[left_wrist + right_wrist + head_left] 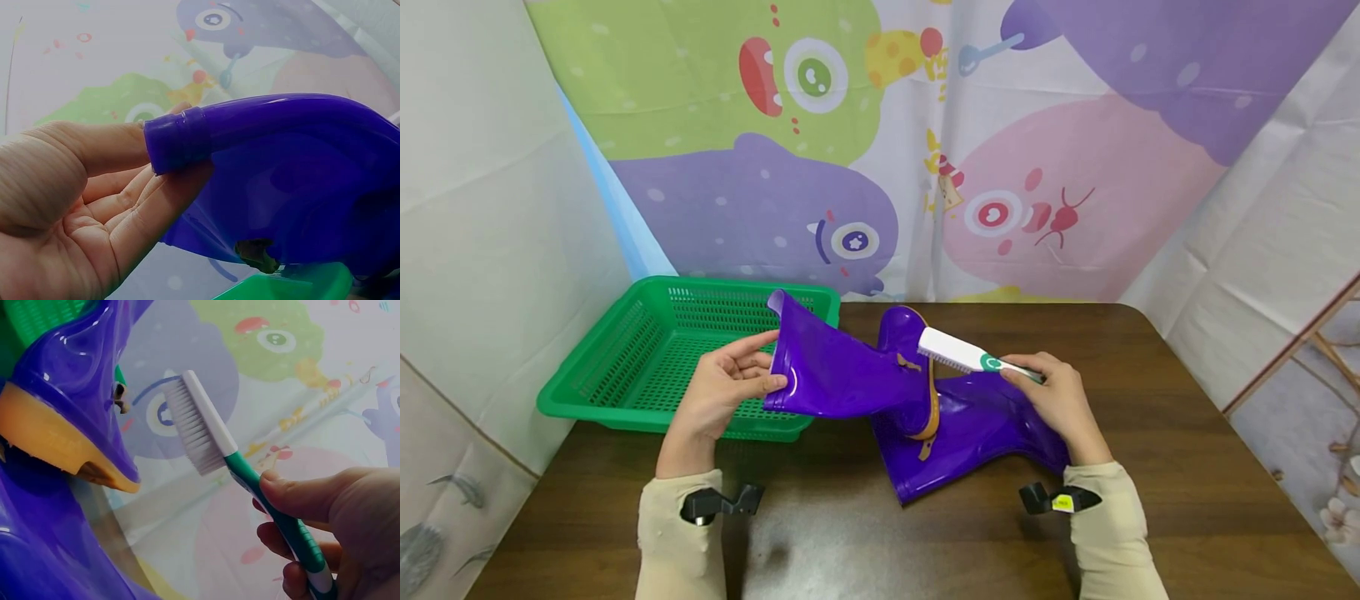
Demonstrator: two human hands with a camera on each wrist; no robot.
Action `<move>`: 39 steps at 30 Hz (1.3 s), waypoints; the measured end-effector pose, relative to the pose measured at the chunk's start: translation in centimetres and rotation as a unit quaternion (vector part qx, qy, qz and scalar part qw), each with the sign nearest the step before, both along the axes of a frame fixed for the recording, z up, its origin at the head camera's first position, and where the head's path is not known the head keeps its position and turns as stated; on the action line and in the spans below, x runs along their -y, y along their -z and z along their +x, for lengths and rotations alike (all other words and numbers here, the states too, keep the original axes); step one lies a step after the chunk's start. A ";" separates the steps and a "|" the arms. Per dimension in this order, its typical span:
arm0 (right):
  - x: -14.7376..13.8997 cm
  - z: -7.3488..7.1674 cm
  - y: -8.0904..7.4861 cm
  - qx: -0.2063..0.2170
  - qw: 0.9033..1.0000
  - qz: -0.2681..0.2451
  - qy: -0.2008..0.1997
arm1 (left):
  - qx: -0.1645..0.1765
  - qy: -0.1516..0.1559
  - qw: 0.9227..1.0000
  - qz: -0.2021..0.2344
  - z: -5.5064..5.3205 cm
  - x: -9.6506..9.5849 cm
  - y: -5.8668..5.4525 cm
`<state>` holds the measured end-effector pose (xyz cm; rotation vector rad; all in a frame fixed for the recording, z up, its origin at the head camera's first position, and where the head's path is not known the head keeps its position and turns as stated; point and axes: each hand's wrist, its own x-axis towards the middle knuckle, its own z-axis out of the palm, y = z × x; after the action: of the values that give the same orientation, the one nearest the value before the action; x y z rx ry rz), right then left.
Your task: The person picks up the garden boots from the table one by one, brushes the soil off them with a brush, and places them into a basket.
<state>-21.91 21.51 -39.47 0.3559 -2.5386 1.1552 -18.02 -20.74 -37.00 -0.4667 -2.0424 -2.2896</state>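
Note:
My left hand (718, 387) pinches the top rim of a glossy purple rain boot (842, 367), thumb on one side and fingers on the other. The boot's tan sole (47, 431) faces right, and a brown patch (257, 255) marks its side. My right hand (1060, 400) grips the green handle of a white-headed scrub brush (955, 350). In the right wrist view the bristles (190, 428) point toward the boot, with a gap between. A second purple boot (977, 421) lies on its side beneath the first, with its own brown patch (927, 450).
Behind my left hand a green slatted plastic basket (587, 408) stands on the brown wooden table (820, 517). A cartoon-printed curtain (910, 233) hangs at the table's back edge, with pale cloth at both sides.

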 end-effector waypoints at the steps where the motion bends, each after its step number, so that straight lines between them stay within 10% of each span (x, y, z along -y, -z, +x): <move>1: 0.0 0.0 0.0 -0.003 1.000 -0.004 0.001 | 0.000 0.000 1.000 0.000 0.0 0.0 0.0; 39: 3.6 0.0 1.3 0.044 0.990 -0.115 -0.069 | -0.005 0.004 1.000 0.006 -0.2 0.1 0.2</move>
<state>-21.89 17.87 -40.78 0.4373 -2.4511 1.5293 -18.17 -20.86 -37.19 -0.4859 -2.0246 -2.2971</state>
